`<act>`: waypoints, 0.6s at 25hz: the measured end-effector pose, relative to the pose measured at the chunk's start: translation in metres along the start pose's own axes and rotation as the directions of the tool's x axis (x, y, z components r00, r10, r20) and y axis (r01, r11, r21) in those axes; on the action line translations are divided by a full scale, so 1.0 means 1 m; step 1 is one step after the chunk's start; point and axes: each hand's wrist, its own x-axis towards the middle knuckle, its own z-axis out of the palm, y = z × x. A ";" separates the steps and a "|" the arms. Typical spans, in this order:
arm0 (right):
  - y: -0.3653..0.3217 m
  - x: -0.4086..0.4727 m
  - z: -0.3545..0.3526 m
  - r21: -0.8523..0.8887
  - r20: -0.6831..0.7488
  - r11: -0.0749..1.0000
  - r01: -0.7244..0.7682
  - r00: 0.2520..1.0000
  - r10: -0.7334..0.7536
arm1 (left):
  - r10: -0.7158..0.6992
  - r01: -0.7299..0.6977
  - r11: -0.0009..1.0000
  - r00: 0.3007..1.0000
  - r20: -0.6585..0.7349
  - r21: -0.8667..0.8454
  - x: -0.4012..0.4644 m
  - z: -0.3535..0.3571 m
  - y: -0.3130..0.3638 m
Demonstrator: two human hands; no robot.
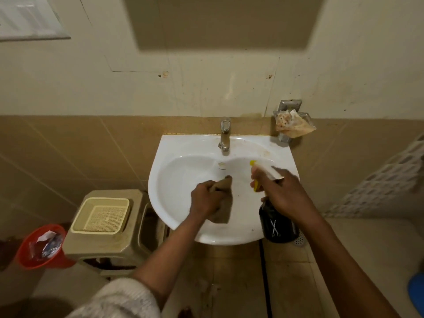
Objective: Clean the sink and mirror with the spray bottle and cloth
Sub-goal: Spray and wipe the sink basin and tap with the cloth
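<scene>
From the head view we see our left hand (206,200) closed in a tight grip around a crumpled brown cloth (223,198), which presses against the inner slope of the white sink (174,180); part of the cloth sticks out beyond the fingers toward the tap (224,136), and the rest hangs from the near side of the grip toward the sink's front rim. Just right of that grip, our right hand (282,191) is wrapped around the neck of the spray bottle (275,223), holding it fast, with a finger curled at the yellow trigger. The nozzle points ahead of the grip into the basin, while the dark body of the bottle hangs below the hand, over the sink's front right edge. Beyond both hands the tap stands upright at the back of the sink. Well to the left of the cloth grip, a beige stool (110,239) carries a cream basket (101,215), and a red bin (41,246) sits farther left on the floor.
</scene>
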 end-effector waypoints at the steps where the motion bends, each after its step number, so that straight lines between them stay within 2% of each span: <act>1: 0.006 -0.002 0.008 -0.062 0.050 0.997 -0.041 0.998 0.044 | -0.045 0.042 0.998 0.997 -0.066 -0.045 0.014 -0.008 -0.007; 2: 0.014 -0.004 0.017 -0.099 0.074 0.991 -0.085 0.993 0.092 | -0.081 0.072 0.995 0.988 -0.129 -0.073 0.029 -0.014 -0.015; 4: 0.030 -0.010 0.034 -0.104 0.064 0.981 -0.164 0.983 0.171 | -0.097 0.094 0.995 0.969 -0.226 -0.020 0.048 -0.020 -0.033; 7: 0.045 -0.014 0.051 -0.086 0.020 0.967 -0.240 0.970 0.243 | 0.060 -0.006 0.982 0.958 -0.282 0.188 0.075 -0.019 -0.067; 10: 0.059 -0.014 0.056 -0.143 -0.053 0.956 -0.255 0.967 0.250 | 0.207 -0.134 0.923 0.963 -0.173 0.361 0.096 -0.003 -0.084; 13: 0.065 -0.019 0.045 -0.155 -0.143 0.937 -0.313 0.946 0.292 | 0.209 -0.149 0.824 0.977 -0.049 0.547 0.113 0.023 -0.087; 15: 0.064 -0.024 0.033 -0.135 -0.164 0.923 -0.361 0.927 0.338 | 0.186 -0.150 0.777 0.983 0.005 0.612 0.119 0.045 -0.085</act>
